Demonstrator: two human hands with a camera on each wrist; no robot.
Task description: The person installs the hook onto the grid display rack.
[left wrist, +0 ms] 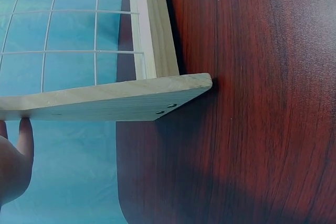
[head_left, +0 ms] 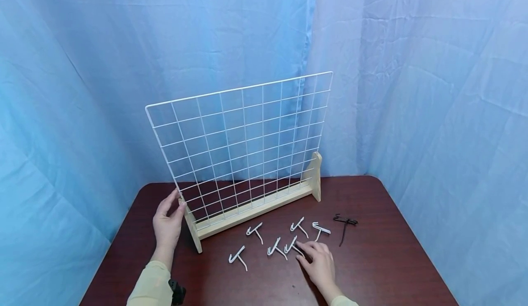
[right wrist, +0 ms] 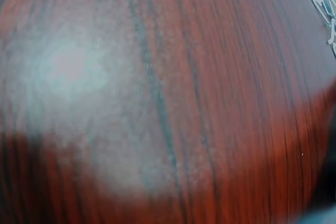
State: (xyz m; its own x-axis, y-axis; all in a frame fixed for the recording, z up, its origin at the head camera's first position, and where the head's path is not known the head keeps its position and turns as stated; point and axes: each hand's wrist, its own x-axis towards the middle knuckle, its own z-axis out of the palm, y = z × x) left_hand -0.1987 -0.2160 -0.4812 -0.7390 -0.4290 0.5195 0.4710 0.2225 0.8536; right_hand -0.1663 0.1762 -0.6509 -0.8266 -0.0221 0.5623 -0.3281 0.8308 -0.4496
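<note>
Hovering low over the near part of a dark red, wood-grained table (head_left: 371,260): the person's right hand (head_left: 317,262), thumb and forefinger a little apart, fingers gently bent. Tips are right at a white, T-shaped coated-wire hook (head_left: 291,245), its bent prong toward the thumb; contact cannot be told for certain, and the right wrist view shows mostly glossy tabletop. Five similar loose white wire hooks (head_left: 237,254) lie scattered about it, one close on its left. Off to the right, well apart from the hand, a black wire hook (head_left: 345,221).

Handling, judged by eye: hooks light, stiff, not fragile; smooth coating perhaps a bit slippery. Best hold is a fingertip pinch on the straight prong, leaving the clip end free.

Farther left, the left hand (head_left: 167,219) pinches the upper end of the near upright on a pale, unfinished wooden stand (head_left: 255,211), thumb and fingers close together. Stand looks rigid and modest in weight; the upright makes a sound grip for steadying.

Rising from the stand, leaning back slightly: a white rectangular wire grid panel (head_left: 263,136), thin, springy at the top perhaps. Beyond, pale blue fabric curtains (head_left: 231,31).
</note>
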